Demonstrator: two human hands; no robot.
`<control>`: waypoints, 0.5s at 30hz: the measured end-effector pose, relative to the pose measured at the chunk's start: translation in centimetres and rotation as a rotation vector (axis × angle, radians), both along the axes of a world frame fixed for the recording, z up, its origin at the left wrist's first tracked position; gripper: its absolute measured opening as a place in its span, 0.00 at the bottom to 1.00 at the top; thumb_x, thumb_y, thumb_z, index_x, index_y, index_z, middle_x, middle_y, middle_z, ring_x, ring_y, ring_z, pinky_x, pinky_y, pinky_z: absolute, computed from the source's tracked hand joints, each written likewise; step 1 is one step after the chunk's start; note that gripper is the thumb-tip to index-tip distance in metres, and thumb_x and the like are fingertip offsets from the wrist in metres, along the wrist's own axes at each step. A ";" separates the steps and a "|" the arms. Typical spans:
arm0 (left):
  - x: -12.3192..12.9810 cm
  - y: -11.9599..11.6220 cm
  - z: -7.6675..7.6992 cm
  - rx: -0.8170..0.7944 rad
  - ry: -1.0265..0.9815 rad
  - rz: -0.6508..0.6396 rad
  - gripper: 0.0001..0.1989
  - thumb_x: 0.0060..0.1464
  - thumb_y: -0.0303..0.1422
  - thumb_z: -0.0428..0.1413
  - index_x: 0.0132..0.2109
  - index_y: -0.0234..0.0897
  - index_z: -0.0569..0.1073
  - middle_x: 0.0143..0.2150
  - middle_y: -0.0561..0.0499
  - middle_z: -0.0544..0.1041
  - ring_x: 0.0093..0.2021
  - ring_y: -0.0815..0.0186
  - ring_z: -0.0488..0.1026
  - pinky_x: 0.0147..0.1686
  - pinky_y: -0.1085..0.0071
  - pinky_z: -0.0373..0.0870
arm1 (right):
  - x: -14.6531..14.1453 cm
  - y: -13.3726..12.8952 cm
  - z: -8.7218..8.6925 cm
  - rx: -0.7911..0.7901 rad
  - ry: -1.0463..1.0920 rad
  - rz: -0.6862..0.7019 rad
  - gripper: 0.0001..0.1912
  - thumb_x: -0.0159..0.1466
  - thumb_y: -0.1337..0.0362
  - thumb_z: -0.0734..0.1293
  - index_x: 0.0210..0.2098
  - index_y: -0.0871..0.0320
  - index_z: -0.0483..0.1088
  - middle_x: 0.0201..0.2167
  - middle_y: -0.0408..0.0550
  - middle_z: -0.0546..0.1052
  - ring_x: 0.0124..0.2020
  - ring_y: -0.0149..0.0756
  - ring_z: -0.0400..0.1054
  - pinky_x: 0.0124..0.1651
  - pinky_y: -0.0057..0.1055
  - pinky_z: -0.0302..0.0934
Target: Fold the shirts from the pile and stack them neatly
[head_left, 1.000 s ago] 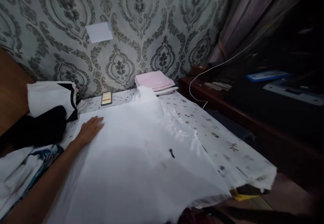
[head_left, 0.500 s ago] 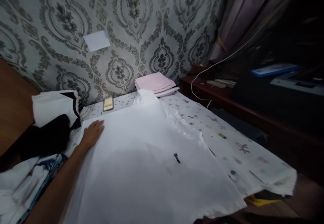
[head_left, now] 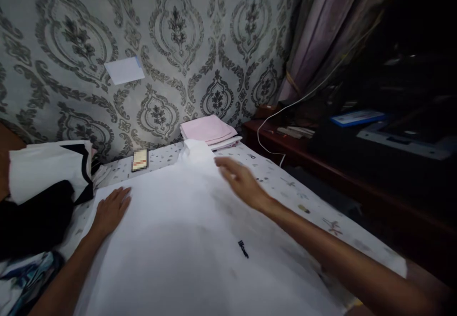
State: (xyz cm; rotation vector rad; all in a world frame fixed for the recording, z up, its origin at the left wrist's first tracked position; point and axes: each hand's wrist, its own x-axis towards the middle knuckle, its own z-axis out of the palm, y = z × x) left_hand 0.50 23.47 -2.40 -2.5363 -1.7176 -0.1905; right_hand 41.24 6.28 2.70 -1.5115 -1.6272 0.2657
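A white shirt [head_left: 171,240] with a small dark print is spread over the patterned sheet, its narrow bunched end pointing toward the wall. My left hand [head_left: 112,210] lies flat on the shirt's left edge, fingers stretched out. On the other side, my right hand [head_left: 244,182] is over the right part of the shirt, beside the bunched end. Its fingers are extended and slightly blurred, holding nothing that I can see. Whether the right fingertips touch the cloth, I cannot tell.
Folded pink cloth [head_left: 209,129] rests by the wall, near a phone-like object [head_left: 140,159]. White and black clothes [head_left: 50,168] are piled at left, with a blue-patterned cloth [head_left: 28,273] below. A white cable [head_left: 259,137] hangs over the dark wooden furniture [head_left: 250,124] at right.
My right hand has come into view from the right and reached across the shirt. My left hand stays flat on the left edge. The view has shifted slightly.
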 end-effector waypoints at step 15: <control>-2.1 3.0 -1.0 0.088 -0.059 -0.130 0.31 0.64 0.46 0.37 0.63 0.34 0.69 0.64 0.38 0.70 0.66 0.50 0.65 0.61 0.51 0.65 | 7.2 7.8 -1.5 -0.334 -0.688 -0.307 0.20 0.70 0.63 0.57 0.58 0.62 0.66 0.62 0.62 0.67 0.61 0.50 0.62 0.60 0.44 0.59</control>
